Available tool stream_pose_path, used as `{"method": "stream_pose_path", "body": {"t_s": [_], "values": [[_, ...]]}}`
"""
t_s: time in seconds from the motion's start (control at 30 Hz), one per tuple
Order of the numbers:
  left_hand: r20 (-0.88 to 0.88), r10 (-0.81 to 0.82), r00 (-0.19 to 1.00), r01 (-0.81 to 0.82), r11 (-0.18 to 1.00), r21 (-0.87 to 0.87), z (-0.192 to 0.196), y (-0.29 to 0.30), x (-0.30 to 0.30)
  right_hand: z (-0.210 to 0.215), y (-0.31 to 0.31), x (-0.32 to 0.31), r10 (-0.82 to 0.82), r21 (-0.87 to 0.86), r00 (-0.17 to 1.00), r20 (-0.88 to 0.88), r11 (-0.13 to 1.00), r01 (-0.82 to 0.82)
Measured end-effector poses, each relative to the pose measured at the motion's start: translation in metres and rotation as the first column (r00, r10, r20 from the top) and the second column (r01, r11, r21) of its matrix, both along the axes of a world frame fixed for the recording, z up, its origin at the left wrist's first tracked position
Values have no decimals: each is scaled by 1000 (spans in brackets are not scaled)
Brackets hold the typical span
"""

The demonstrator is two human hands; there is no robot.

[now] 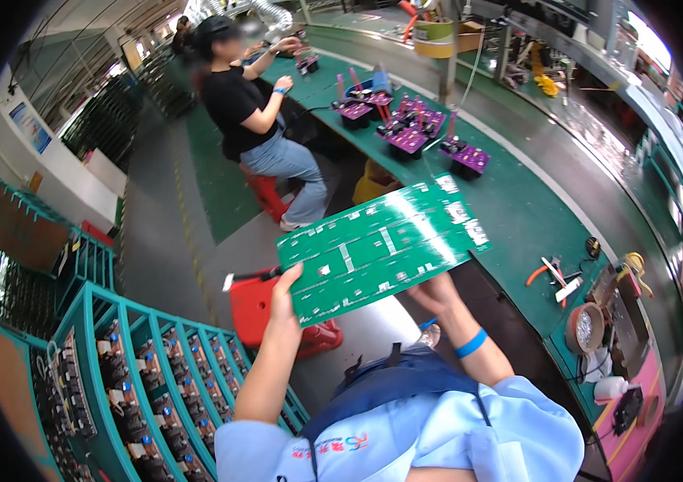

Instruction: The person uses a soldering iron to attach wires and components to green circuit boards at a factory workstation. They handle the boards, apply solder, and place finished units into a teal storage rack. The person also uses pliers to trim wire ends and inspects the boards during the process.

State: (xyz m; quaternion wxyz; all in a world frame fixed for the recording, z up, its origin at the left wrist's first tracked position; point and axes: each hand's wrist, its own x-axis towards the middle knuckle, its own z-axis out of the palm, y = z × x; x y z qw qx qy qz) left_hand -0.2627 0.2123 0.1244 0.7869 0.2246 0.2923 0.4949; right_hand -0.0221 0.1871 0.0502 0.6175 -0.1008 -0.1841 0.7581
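A large green circuit board [365,249] is held up in front of me, tilted, with light glaring off its right part. My left hand [286,293] grips its left edge, the thumb on top and the other fingers hidden beneath. Under the lower right edge, my right hand [435,294] supports the board, its fingers partly covered by it. A blue band [470,344] circles my right wrist. Behind the board runs a green-topped workbench [518,233], where several purple circuit boards [410,128] with black parts stand.
A red stool [254,309] stands below the board's left edge. At lower left is a teal rack [132,313] filled with circuit assemblies. Pliers [537,275], a round container [585,328] and a white bottle [610,390] lie along the right bench. Another person [237,104] sits working farther along the bench.
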Motion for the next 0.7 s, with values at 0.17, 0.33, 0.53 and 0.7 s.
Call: {"method": "stream_pose_path", "body": {"t_s": [0.17, 0.33, 0.53, 0.7], "values": [[18, 166, 986, -166, 985, 46, -21, -37, -58, 4, -9, -51, 97, 19, 995, 29, 995, -98], [22, 326, 945, -327, 939, 107, -30, -74, -96, 2, -8, -90, 214, 7, 972, 99, 976, -216], [75, 472, 878, -478, 871, 116, -47, -104, -112, 3, 8, -116, 391, 29, 914, 106, 918, -396], [39, 622, 782, -621, 775, 114, -65, -120, -105, 7, 27, -128, 504, 2, 851, 147, 860, -510]]}}
